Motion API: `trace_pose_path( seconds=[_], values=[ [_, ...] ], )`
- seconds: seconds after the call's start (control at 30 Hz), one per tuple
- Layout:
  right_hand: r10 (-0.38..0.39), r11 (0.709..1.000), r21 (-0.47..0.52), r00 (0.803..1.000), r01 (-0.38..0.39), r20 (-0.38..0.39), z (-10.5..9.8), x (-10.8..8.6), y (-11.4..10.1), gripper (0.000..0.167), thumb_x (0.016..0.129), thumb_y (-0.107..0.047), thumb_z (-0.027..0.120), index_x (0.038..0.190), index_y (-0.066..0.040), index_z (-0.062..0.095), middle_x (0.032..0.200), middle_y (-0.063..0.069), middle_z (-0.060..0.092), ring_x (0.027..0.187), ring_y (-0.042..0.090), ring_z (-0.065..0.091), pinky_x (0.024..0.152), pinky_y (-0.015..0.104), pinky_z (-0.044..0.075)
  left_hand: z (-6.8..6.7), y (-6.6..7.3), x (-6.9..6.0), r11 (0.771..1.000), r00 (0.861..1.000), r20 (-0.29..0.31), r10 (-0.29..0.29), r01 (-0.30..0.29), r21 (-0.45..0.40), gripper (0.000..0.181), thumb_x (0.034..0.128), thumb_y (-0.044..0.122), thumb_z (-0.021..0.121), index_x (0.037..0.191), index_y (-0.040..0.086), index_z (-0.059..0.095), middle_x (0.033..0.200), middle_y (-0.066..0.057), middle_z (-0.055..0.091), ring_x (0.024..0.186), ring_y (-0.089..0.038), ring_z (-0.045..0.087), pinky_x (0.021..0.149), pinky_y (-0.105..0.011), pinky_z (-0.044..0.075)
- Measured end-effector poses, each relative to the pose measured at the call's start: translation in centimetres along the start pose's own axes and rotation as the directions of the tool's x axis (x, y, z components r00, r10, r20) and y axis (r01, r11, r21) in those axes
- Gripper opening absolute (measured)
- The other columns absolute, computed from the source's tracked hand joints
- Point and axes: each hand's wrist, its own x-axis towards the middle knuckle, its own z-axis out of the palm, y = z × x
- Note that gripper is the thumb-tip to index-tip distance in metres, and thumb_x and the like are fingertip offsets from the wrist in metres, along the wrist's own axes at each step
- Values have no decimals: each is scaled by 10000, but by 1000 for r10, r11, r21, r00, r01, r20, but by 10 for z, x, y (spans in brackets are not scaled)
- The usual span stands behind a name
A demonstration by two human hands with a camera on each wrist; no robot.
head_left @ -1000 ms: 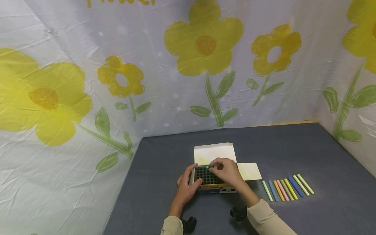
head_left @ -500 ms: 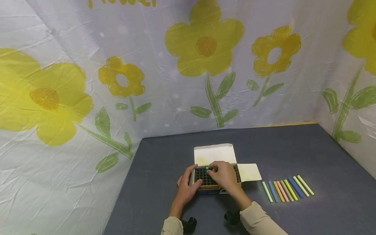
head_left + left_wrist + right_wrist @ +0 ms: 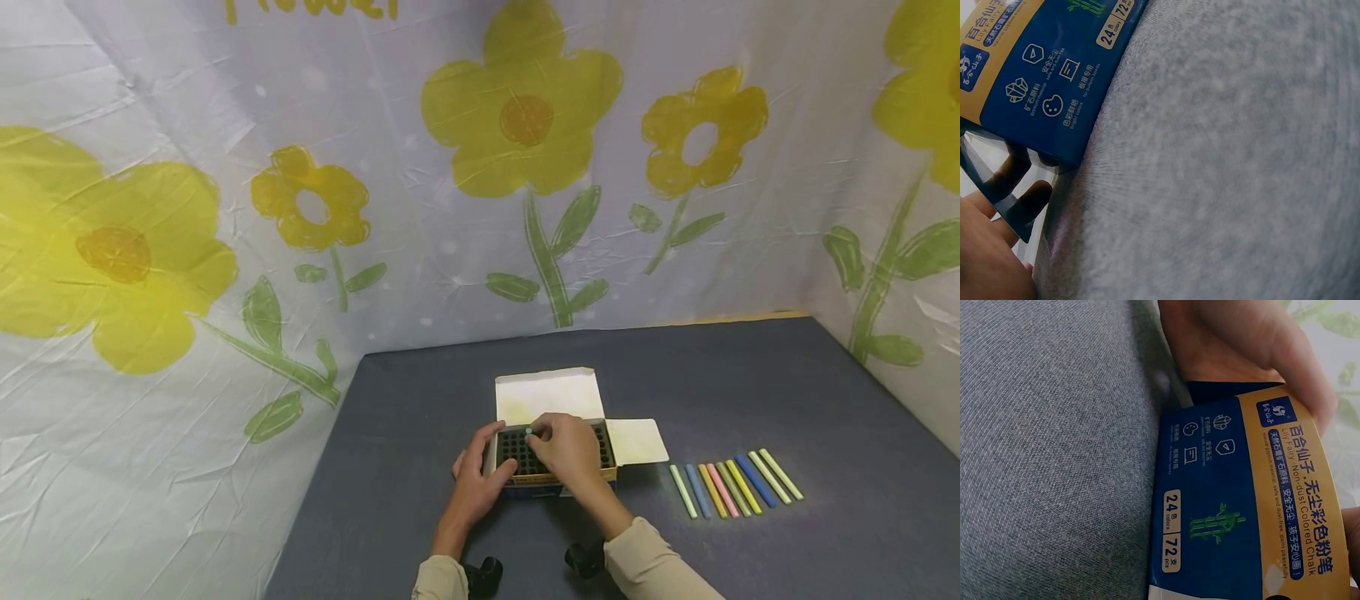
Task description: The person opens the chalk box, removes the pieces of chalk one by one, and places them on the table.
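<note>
A blue and yellow chalk box (image 3: 1210, 481) lies on the grey table, its holder full of dark round holes showing in the head view. My left hand (image 3: 474, 490) grips the box's left end, thumb over the front top edge. In the left wrist view, fingertips (image 3: 1034, 199) of that hand show behind an end flap. Above the holder's back left part, my right hand (image 3: 573, 452) pinches a small green-blue chalk stick (image 3: 528, 431) between thumb and finger. Only the stick's top shows; its lower end is hidden.
The white lid (image 3: 547, 392) stands folded back behind the box, and a white side flap (image 3: 636, 442) sticks out right. Several chalk sticks (image 3: 733, 487) in various colours lie in a row on the table (image 3: 420, 400) to the right. A flowered cloth (image 3: 420, 283) hangs behind.
My right hand has shifted slightly left and nearer, still pinching the chalk stick over the holes. My left hand stays on the box.
</note>
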Motion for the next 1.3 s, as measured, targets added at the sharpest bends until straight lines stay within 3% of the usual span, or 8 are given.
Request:
trace_pose_path(
  seconds=[0.3,0.6,0.73,0.97,1.3],
  values=[
    [-17,999,45,1000,18,-15,-2,1,1,102,825,-173,837,915,-153,792,683,-35,689,534,31,502,512,239,400,0,0,0,1000,1000,-2,-15,15,10,571,937,320,690,1455,429,478,1351,-10,630,1224,-266,426,1072,-628,173],
    [-23,992,125,1000,22,8,-6,2,0,92,848,-147,815,932,-156,777,788,-29,736,668,80,626,611,283,490,1,3,-2,999,999,-8,-33,33,21,580,935,342,689,1459,455,466,1378,1,605,1293,-291,379,1058,-634,256],
    [-30,987,161,999,27,14,-8,3,-2,102,857,-148,810,951,-161,772,834,-25,752,713,99,647,661,293,506,1,4,-1,999,999,-14,-42,42,23,582,930,337,690,1449,478,467,1374,8,603,1319,-299,359,1071,-643,245],
    [-43,969,245,998,29,51,-11,4,-1,118,873,-122,793,983,-151,762,823,-40,737,652,51,577,624,248,463,0,4,-1,999,999,-10,-48,49,17,583,923,333,695,1441,478,471,1339,14,616,1305,-286,361,1067,-633,234],
    [-97,939,334,995,84,25,-20,9,0,126,926,-129,737,1051,-144,741,968,23,770,633,66,578,622,243,484,0,4,0,999,999,-7,-38,39,23,587,923,333,689,1452,461,468,1348,6,622,1255,-270,422,1078,-631,194]
  ],
)
